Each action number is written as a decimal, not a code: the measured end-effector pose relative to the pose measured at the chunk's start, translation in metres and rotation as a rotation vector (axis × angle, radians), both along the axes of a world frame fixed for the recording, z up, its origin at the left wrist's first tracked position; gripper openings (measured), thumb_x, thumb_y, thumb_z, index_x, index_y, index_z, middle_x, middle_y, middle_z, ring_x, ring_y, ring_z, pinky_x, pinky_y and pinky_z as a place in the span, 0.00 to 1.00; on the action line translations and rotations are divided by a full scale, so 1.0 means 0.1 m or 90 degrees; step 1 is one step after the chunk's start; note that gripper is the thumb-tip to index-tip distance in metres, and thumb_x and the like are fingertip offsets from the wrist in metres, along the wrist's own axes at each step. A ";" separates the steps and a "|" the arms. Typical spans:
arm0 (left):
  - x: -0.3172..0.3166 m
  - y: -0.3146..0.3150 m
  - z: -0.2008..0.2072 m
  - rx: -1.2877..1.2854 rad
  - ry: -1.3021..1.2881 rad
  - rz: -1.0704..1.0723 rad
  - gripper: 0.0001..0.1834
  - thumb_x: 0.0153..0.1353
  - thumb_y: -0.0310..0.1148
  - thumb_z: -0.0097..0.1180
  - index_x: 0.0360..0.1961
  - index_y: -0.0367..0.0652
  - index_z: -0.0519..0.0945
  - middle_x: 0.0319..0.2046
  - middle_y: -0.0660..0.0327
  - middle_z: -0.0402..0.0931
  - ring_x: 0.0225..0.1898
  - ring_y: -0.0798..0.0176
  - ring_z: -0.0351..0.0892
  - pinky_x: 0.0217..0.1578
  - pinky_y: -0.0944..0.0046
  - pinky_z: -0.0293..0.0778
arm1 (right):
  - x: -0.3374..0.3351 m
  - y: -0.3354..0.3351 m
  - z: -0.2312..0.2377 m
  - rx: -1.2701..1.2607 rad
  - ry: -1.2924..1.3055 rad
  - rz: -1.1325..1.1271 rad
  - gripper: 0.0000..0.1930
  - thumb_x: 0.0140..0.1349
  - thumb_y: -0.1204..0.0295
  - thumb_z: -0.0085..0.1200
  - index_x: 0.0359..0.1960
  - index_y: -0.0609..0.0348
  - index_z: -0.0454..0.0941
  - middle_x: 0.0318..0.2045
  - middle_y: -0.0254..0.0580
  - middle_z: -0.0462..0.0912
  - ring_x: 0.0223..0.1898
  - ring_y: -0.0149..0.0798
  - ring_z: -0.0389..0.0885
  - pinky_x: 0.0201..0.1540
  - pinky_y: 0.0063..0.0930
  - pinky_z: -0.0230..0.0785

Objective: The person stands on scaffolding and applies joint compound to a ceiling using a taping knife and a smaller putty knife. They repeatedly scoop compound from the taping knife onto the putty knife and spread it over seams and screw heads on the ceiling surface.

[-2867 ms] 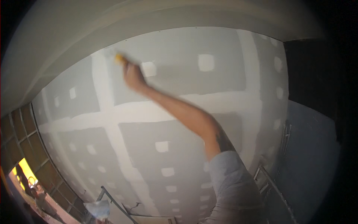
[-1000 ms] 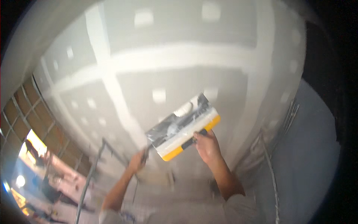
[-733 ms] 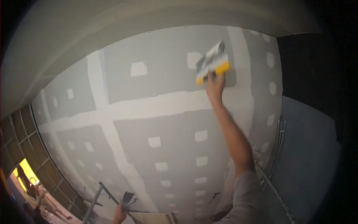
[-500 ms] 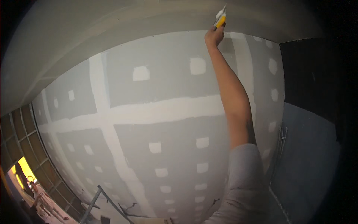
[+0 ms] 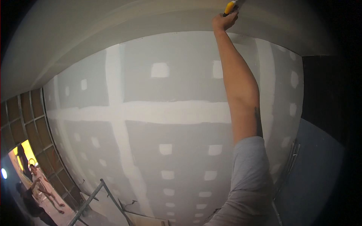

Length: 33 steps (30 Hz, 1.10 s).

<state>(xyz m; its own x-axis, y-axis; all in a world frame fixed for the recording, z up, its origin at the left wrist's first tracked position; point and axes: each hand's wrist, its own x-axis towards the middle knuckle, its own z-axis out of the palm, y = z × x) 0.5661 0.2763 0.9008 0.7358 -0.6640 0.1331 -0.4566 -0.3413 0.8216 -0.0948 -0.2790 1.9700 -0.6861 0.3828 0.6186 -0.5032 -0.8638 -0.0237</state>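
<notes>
My right hand is raised high overhead at the top edge of the view, fingers closed around the yellow-and-black handle of a putty knife. Its blade is only partly visible, up against or close to the ceiling; I cannot tell whether it touches. Below the hand, my bare forearm and grey sleeve cross in front of a grey plasterboard wall with white filler bands along its joints and square white patches. My left hand is out of the picture.
A metal scaffold frame stands at the lower left. Beyond it, two people are near a doorway beside a wall of open metal studs. Dark panels border the right side.
My right hand has moved slightly right and up, and the putty knife is tilted differently, its white-coated blade now mostly out of sight. My view has shifted, showing more of the people at left.
</notes>
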 end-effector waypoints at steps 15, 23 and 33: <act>1.67 0.21 -0.01 -0.010 0.044 0.015 0.15 0.65 0.28 0.49 0.51 0.35 0.75 0.40 0.48 0.77 0.39 0.48 0.75 0.43 0.53 0.74 | 2.67 -0.31 0.14 0.065 -0.009 -0.006 0.34 0.52 0.89 0.60 0.61 0.58 0.61 0.61 0.53 0.64 0.62 0.58 0.68 0.62 0.46 0.72; 2.98 0.06 0.23 -0.083 0.010 -0.036 0.16 0.65 0.27 0.49 0.52 0.34 0.75 0.40 0.48 0.76 0.39 0.48 0.75 0.44 0.53 0.74 | 3.94 -0.59 0.13 0.092 0.083 0.083 0.33 0.69 0.82 0.50 0.73 0.59 0.52 0.73 0.58 0.54 0.71 0.56 0.60 0.73 0.46 0.57; 1.52 -3.04 3.99 -0.491 0.405 -0.258 0.21 0.65 0.30 0.56 0.60 0.43 0.71 0.39 0.58 0.79 0.34 0.60 0.78 0.27 0.61 0.75 | 5.28 -0.43 -1.26 0.174 0.419 0.134 0.09 0.59 0.83 0.51 0.41 0.72 0.77 0.38 0.67 0.83 0.42 0.63 0.83 0.43 0.50 0.76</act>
<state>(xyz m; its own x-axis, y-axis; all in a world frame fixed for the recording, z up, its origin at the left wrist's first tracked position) 0.7182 -0.0275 1.3001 0.5617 -0.7746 0.2907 0.1678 0.4508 0.8767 0.4327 -0.3221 1.8442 -0.1823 0.0575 0.9816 -0.3122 -0.9500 -0.0023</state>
